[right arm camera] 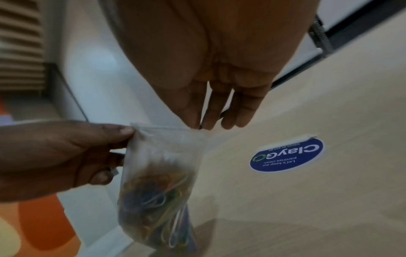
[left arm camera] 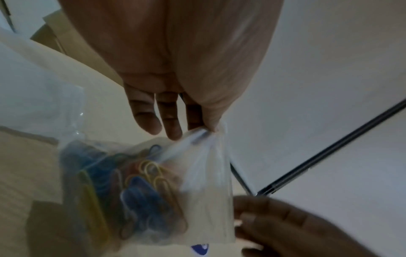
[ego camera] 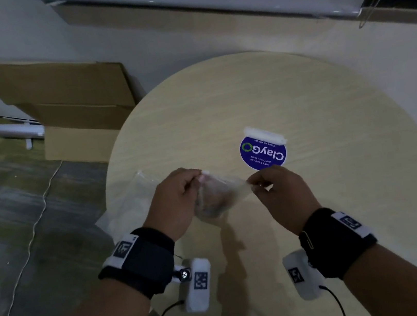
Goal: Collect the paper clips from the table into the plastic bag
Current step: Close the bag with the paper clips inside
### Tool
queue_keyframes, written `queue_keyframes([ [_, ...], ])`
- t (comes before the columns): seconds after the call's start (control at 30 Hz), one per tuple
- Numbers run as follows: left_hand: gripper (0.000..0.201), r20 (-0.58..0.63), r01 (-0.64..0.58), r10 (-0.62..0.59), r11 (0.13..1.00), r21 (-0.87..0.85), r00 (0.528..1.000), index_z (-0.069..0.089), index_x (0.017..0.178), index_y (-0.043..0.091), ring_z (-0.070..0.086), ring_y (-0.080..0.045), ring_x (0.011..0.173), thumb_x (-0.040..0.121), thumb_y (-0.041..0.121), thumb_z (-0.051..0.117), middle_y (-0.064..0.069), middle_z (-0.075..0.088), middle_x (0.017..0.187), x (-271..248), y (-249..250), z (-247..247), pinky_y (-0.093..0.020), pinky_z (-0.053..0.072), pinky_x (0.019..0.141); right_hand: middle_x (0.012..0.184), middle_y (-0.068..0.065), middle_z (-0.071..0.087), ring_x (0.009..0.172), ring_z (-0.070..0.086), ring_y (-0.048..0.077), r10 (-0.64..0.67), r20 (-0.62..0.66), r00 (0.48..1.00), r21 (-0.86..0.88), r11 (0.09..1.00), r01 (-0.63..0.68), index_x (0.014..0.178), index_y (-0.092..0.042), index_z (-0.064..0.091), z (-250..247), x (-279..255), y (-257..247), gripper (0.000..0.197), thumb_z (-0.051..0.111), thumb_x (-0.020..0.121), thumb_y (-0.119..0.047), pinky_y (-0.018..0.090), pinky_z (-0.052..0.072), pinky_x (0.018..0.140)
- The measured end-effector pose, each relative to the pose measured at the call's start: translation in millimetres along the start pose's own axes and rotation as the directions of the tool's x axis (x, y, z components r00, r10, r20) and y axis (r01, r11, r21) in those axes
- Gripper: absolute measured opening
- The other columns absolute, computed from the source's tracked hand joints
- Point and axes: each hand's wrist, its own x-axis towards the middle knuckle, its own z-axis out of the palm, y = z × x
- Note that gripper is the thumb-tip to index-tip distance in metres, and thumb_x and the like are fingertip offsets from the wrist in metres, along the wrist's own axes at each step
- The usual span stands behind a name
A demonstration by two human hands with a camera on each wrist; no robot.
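A small clear plastic bag [ego camera: 216, 197] hangs above the round table [ego camera: 302, 106], held between both hands. Inside it lies a bunch of coloured paper clips [left arm camera: 131, 187], blue, yellow and red, also seen low in the bag [right arm camera: 153, 200] from the right wrist view. My left hand [ego camera: 178, 197] pinches one top corner of the bag [left arm camera: 211, 132]. My right hand [ego camera: 274, 188] pinches the opposite top corner, with its fingertips [right arm camera: 197, 125] on the bag's rim. One yellow paper clip [ego camera: 308, 241] sticks to my right wristband.
A blue round ClayGo sticker [ego camera: 263, 153] is taped to the table beyond the hands. Another clear plastic bag [ego camera: 127, 202] lies at the table's left edge. Cardboard boxes [ego camera: 72, 102] stand on the floor to the left, and a white cable [ego camera: 36, 224] runs there.
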Motion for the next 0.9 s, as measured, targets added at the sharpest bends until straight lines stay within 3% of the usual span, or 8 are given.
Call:
queue_keyframes([
  [0.1, 0.017, 0.027, -0.015, 0.012, 0.994, 0.106, 1.000, 0.071, 0.100, 0.024, 0.058, 0.001, 0.090, 0.101, 0.022, 0.054, 0.011, 0.063, 0.097, 3, -2, 1, -0.016, 0.041, 0.081, 0.098, 0.000, 0.067, 0.092, 0.060, 0.019, -0.101, -0.052, 0.994, 0.047, 0.994, 0.103, 0.099, -0.022, 0.071, 8, 4, -12, 0.021, 0.068, 0.081, -0.012, 0.027, 0.044, 0.085],
  [0.2, 0.013, -0.024, 0.013, -0.011, 0.998, 0.057, 1.000, 0.076, 0.098, 0.022, 0.063, -0.005, 0.090, 0.094, 0.027, 0.064, 0.008, 0.070, 0.096, 5, -3, 3, -0.024, 0.049, 0.085, 0.099, -0.003, 0.069, 0.095, 0.058, 0.012, -0.186, -0.023, 0.982, 0.117, 0.975, 0.187, 0.102, -0.023, 0.071, 17, 11, -30, 0.020, 0.071, 0.082, -0.021, 0.021, 0.042, 0.086],
  [0.37, 0.007, -0.064, 0.110, -0.117, 0.989, -0.098, 0.991, 0.079, 0.090, 0.027, 0.067, -0.002, 0.081, 0.088, 0.025, 0.072, 0.012, 0.073, 0.088, 7, 3, 7, -0.024, 0.052, 0.072, 0.092, -0.007, 0.071, 0.090, 0.061, 0.010, -0.095, -0.022, 0.995, 0.207, 0.973, 0.097, 0.095, -0.023, 0.073, 29, 20, -40, 0.012, 0.069, 0.084, -0.027, 0.025, 0.047, 0.080],
  [0.53, 0.011, -0.041, 0.123, -0.128, 0.986, -0.110, 0.991, 0.078, 0.087, 0.030, 0.066, -0.003, 0.078, 0.089, 0.024, 0.069, 0.013, 0.073, 0.083, 7, 6, 9, -0.026, 0.053, 0.065, 0.086, -0.008, 0.070, 0.079, 0.062, 0.003, -0.008, 0.016, 1.000, 0.242, 0.970, 0.004, 0.087, -0.023, 0.073, 33, 24, -38, 0.006, 0.069, 0.083, -0.024, 0.011, 0.038, 0.065],
  [0.67, 0.015, -0.032, 0.124, -0.129, 0.984, -0.125, 0.991, 0.076, 0.082, 0.032, 0.064, -0.004, 0.077, 0.090, 0.023, 0.067, 0.018, 0.071, 0.083, 5, 7, 11, -0.031, 0.056, 0.067, 0.087, -0.006, 0.067, 0.083, 0.063, 0.007, -0.010, 0.024, 1.000, 0.258, 0.966, 0.004, 0.085, -0.022, 0.070, 35, 22, -34, 0.002, 0.068, 0.084, -0.023, 0.022, 0.045, 0.069],
  [0.77, 0.013, -0.037, 0.128, -0.133, 0.985, -0.118, 0.990, 0.075, 0.082, 0.031, 0.063, 0.000, 0.077, 0.091, 0.026, 0.067, 0.020, 0.070, 0.084, 4, 5, 12, -0.029, 0.054, 0.066, 0.089, -0.007, 0.064, 0.084, 0.061, 0.007, -0.044, 0.048, 0.998, 0.210, 0.977, 0.033, 0.086, -0.022, 0.067, 34, 19, -28, 0.002, 0.066, 0.085, -0.024, 0.029, 0.051, 0.074],
  [0.9, 0.009, -0.050, 0.156, -0.165, 0.977, -0.144, 0.985, 0.074, 0.085, 0.028, 0.065, -0.003, 0.078, 0.091, 0.027, 0.067, 0.013, 0.072, 0.083, 5, 0, 10, -0.030, 0.055, 0.068, 0.088, -0.007, 0.064, 0.079, 0.058, 0.006, -0.032, 0.075, 0.997, 0.148, 0.989, 0.021, 0.085, -0.022, 0.066, 30, 9, -17, 0.004, 0.066, 0.084, -0.018, 0.022, 0.048, 0.071],
])
